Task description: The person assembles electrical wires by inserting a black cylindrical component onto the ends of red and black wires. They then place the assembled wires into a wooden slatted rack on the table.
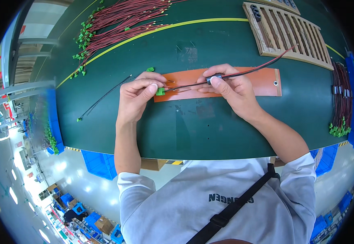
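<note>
Between my hands runs a cable of red and black wires (262, 66), its free end rising toward the far right. My left hand (136, 97) pinches it near the green connector (160, 92) at its left end. In my right hand (240, 93), thumb and fingers close on a black cylindrical ring (214, 79) that sits around the wires. Both hands are over an orange strip (262, 84) lying on the dark green table (156, 138). Just beyond my left fingers is another green connector (150, 69).
Thin black wires (103, 97) lie left of my left hand. Many red-and-black cables (120, 20) spread at the far left. A slatted wooden rack (291, 34) holding black rings stands far right. Bundled cables (341, 93) lie at the right edge by a blue bin (352, 97).
</note>
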### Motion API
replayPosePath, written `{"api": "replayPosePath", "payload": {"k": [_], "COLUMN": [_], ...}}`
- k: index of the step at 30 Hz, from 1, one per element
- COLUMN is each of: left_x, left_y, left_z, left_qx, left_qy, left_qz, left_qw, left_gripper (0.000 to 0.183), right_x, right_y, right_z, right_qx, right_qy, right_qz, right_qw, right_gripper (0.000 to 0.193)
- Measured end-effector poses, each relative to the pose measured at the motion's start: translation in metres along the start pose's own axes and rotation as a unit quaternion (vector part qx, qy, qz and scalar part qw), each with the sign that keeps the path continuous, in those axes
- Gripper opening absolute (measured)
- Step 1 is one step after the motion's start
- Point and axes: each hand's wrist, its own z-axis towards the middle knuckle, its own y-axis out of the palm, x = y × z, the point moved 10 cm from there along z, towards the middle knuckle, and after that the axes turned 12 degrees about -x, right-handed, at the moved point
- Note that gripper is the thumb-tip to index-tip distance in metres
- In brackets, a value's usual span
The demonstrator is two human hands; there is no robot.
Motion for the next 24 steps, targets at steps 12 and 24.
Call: {"api": "replayPosePath", "payload": {"k": [12, 24], "left_x": [0.006, 0.022], "left_y": [0.001, 0.008], "left_z": [0.001, -0.004], "left_qx": [-0.006, 0.099], "left_qy": [0.044, 0.085], "left_qz": [-0.036, 0.209], "left_qw": [0.998, 0.969], "left_gripper": [0.029, 0.028], "right_x": [0.000, -0.006], "right_y": [0.003, 0.004], "right_z": [0.002, 0.003], "right_qx": [-0.018, -0.020], "right_qy": [-0.006, -0.026], "right_qz": [0.057, 0.028], "right_qw": [0.998, 0.999], "right_gripper": [0.020, 0.020]}}
